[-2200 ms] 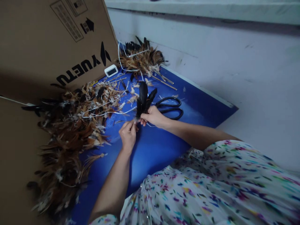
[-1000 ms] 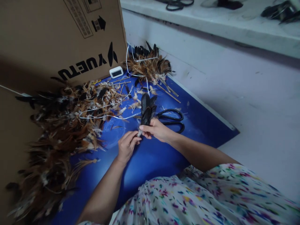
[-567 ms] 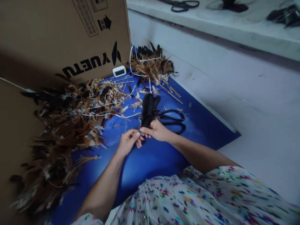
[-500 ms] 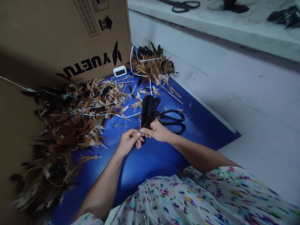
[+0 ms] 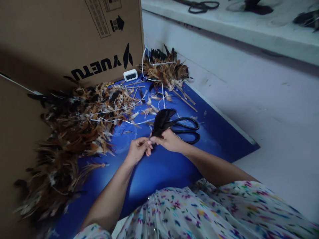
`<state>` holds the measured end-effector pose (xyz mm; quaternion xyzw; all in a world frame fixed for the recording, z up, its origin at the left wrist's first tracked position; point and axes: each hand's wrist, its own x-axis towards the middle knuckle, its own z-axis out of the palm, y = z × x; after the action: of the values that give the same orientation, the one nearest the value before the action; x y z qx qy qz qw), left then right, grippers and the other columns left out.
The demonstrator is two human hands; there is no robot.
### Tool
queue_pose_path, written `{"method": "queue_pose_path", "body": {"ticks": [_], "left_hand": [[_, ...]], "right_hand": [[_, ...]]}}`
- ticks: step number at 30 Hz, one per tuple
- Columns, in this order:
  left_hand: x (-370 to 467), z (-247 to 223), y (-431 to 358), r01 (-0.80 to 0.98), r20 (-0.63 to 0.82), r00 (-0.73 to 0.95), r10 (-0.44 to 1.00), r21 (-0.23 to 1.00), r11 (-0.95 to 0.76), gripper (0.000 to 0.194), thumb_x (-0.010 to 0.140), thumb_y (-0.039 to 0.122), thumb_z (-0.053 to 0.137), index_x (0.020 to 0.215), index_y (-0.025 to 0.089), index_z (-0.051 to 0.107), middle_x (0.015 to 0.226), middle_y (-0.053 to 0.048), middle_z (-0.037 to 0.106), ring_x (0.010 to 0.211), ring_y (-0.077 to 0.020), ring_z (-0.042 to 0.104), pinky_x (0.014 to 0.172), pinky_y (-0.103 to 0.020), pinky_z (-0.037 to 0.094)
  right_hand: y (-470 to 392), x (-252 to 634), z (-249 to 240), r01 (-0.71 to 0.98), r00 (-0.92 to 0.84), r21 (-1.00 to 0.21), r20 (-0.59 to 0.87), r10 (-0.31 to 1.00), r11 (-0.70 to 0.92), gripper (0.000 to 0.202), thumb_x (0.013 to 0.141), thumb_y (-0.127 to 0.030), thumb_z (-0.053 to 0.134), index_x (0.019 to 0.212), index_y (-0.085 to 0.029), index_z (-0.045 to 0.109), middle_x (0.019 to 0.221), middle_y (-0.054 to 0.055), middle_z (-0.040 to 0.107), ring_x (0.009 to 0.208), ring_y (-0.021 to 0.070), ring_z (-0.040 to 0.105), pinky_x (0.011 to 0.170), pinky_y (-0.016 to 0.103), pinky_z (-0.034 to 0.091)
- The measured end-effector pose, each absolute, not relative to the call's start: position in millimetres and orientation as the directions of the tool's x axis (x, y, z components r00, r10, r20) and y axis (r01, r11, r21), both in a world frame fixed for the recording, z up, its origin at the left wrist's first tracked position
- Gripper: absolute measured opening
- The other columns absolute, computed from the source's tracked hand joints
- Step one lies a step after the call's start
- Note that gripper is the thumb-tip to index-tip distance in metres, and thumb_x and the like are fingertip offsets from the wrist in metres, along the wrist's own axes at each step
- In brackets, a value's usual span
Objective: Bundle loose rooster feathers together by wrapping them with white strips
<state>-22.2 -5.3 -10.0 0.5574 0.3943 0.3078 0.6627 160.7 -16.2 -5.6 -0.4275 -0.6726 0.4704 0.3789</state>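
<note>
Both hands meet over the blue table top (image 5: 164, 169). My right hand (image 5: 170, 141) is closed around the lower end of a small bunch of black feathers (image 5: 161, 121), whose tips point away from me. My left hand (image 5: 141, 147) pinches at the quill end of the same bunch, fingertips touching those of the right; the quills themselves are mostly hidden. Just beyond my right hand lie black-handled scissors (image 5: 188, 129), their blades covered by the hand and feathers. White string (image 5: 124, 121) runs across the table behind the bunch.
A big heap of brown and black feathers (image 5: 82, 132) covers the left side. Another feather bundle (image 5: 166, 68) with thin sticks (image 5: 185, 99) lies at the back. A small white digital timer (image 5: 130, 75) stands before a cardboard box (image 5: 62, 33). More scissors (image 5: 203, 6) rest on the white ledge (image 5: 231, 31).
The black feathers have tilted to the right and look more bunched together. Both hands keep nearly the same place and grip. The whole view has shifted slightly.
</note>
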Motion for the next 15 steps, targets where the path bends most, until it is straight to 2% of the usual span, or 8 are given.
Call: {"method": "queue_pose_path", "body": {"ticks": [4, 9, 15], "left_hand": [[-24.2, -12.9, -5.2, 0.012, -0.171, 0.506, 0.846, 0.981, 0.191, 0.037, 0.081, 0.047, 0.069, 0.073, 0.011, 0.067, 0.05, -0.001, 0.061, 0.041, -0.0072, 0.053, 0.044, -0.018, 0.044], [-30.4, -16.4, -1.3, -0.123, -0.18, 0.598, 0.781, 0.942, 0.312, 0.035, 0.075, 0.04, 0.077, 0.093, 0.011, 0.071, 0.076, -0.007, 0.072, 0.052, -0.0104, 0.063, 0.048, -0.021, 0.051], [-31.3, -15.4, -1.9, -0.151, -0.206, 0.596, 0.776, 0.921, 0.36, 0.036, 0.07, 0.041, 0.081, 0.087, 0.01, 0.072, 0.072, -0.008, 0.073, 0.049, -0.0114, 0.063, 0.047, -0.022, 0.051]], "right_hand": [[-15.9, 160.1, -4.7, 0.187, -0.277, -0.98, 0.007, 0.961, 0.061, 0.038, 0.087, -0.048, 0.056, 0.072, -0.013, 0.06, 0.059, 0.0, 0.055, 0.054, 0.0097, 0.051, 0.053, 0.023, 0.039], [-14.9, 161.3, -0.3, 0.056, -0.249, -0.994, -0.109, 0.962, -0.098, 0.048, 0.077, -0.06, 0.064, 0.07, -0.013, 0.059, 0.055, -0.001, 0.054, 0.048, 0.0087, 0.049, 0.048, 0.022, 0.039], [-15.6, 156.3, -0.2, -0.164, -0.278, -0.976, -0.095, 0.956, -0.144, 0.048, 0.072, -0.058, 0.072, 0.071, -0.011, 0.061, 0.057, 0.0, 0.056, 0.048, 0.0081, 0.05, 0.044, 0.021, 0.038]]}}
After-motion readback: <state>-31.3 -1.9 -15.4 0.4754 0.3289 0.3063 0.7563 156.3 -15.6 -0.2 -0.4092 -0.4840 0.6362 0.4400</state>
